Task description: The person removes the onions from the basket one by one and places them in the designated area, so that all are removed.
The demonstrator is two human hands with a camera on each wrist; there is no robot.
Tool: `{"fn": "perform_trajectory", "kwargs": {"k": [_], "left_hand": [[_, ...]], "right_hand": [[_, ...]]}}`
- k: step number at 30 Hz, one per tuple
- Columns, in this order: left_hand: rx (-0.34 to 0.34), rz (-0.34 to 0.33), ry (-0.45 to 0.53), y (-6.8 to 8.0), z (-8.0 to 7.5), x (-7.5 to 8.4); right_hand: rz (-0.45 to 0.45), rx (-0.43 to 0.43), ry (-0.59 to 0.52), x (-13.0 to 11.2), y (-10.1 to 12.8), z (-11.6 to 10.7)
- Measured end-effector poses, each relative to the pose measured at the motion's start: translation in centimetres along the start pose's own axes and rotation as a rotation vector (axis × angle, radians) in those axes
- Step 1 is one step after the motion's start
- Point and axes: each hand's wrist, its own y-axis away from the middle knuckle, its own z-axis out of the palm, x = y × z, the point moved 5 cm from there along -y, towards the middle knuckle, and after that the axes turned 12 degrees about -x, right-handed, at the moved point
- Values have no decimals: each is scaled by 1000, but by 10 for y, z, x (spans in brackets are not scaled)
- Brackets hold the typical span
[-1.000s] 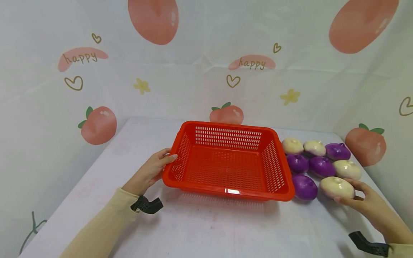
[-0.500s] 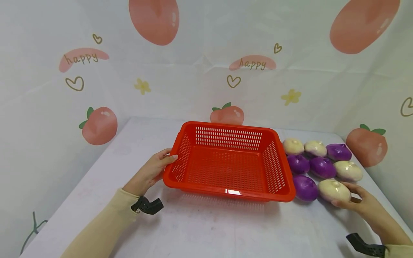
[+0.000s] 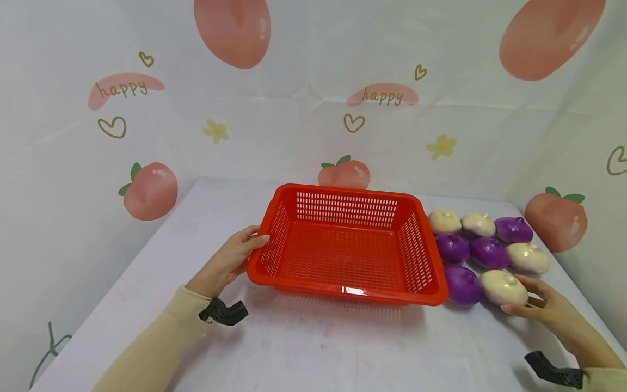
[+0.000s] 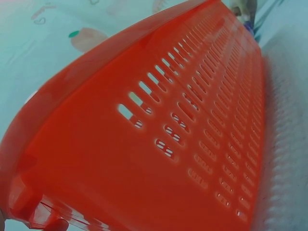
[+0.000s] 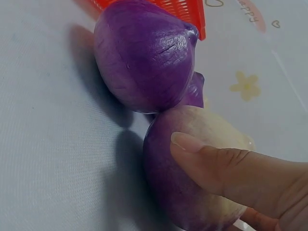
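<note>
My left hand (image 3: pixel 227 264) grips the left rim of a red plastic basket (image 3: pixel 343 295), thumb over the edge. The slotted side wall (image 4: pixel 159 159) of the basket fills the left wrist view. My right hand (image 3: pixel 553 305) holds a cream-and-purple turnip (image 3: pixel 504 287) at the front of the turnip group. In the right wrist view my thumb (image 5: pixel 207 163) lies across this turnip (image 5: pixel 178 183), and the other fingers are mostly hidden behind it. The held turnip touches or nearly touches a purple turnip (image 3: pixel 462 285) on its left.
Behind the held one, purple turnips (image 3: pixel 490 253) and cream turnips (image 3: pixel 528 258) lie in close rows right of the basket. A white cloth covers the table (image 3: pixel 313 348). A fruit-printed backdrop (image 3: pixel 294 120) stands along the back and sides.
My right hand has moved the cream-and-purple turnip slightly left, up against the purple one beside it. The left hand and basket have stayed put.
</note>
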Motion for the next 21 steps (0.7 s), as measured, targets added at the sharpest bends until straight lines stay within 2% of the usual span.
{"fn": "perform_trajectory", "kwargs": {"k": [6, 11, 21], "left_hand": [[0, 4, 7, 0, 0, 0], [-3, 7, 3, 1, 1, 0], [-19, 22, 11, 1, 2, 2]], "right_hand": [[-68, 11, -16, 1, 1, 1], [-41, 4, 25, 2, 0, 1], [3, -34, 39, -5, -3, 3]]}}
